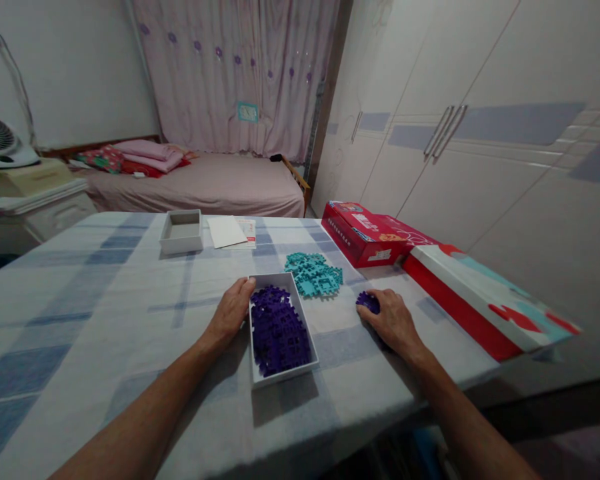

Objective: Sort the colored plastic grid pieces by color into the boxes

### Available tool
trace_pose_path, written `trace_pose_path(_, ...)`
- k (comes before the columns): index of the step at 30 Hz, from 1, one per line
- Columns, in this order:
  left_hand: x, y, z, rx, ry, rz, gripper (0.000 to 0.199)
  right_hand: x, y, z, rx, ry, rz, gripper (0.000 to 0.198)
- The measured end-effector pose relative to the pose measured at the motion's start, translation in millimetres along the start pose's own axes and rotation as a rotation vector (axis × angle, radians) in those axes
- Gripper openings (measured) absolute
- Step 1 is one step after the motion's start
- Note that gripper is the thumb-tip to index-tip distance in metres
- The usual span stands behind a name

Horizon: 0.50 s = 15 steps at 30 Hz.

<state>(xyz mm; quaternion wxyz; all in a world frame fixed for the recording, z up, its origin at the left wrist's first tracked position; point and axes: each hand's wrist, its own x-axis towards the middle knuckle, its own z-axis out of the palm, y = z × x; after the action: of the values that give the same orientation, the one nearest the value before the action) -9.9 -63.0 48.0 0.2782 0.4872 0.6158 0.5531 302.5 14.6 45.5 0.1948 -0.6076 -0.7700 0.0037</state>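
My left hand (232,308) is closed on the left wall of a white cardboard box (286,379), its thumb over the rim. Inside the box lies a heap of purple interlocking plastic pieces (280,333) with notched edges. To the right of the box, my right hand (392,321) curls its fingers round a small bunch of purple interlocking pieces (369,303) at the tabletop. How many it holds cannot be made out. A loose pile of teal interlocking pieces (314,275) is spread on the cloth just beyond the box, between my hands.
A second white box (181,233) stands open at the back left, beside white cards (227,232). Along the right edge are a red box (363,233) and a long red and white box (473,293). A checked tablecloth (130,293) covers the table.
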Motion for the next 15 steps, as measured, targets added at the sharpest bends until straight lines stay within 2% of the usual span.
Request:
trace_pose_path(4,1,1,0,0.012,-0.021,-0.014,0.033,2,-32,-28,0.307,-0.039,-0.118,0.037)
trace_pose_path(8,1,1,0,0.013,-0.028,-0.011,0.034,5,-96,-47,0.418,-0.105,-0.419,0.038)
trace_pose_path(10,0,1,0,0.0,-0.038,0.008,0.035,11,-124,-43,0.405,-0.13,-0.558,0.04)
trace_pose_path(12,0,1,-1,-0.016,-0.049,0.025,0.038,18,-143,-34,0.367,-0.15,-0.639,0.045)
trace_pose_path(15,0,1,-1,-0.029,-0.044,0.04,0.04,26,-154,-21,0.366,-0.156,-0.636,0.051)
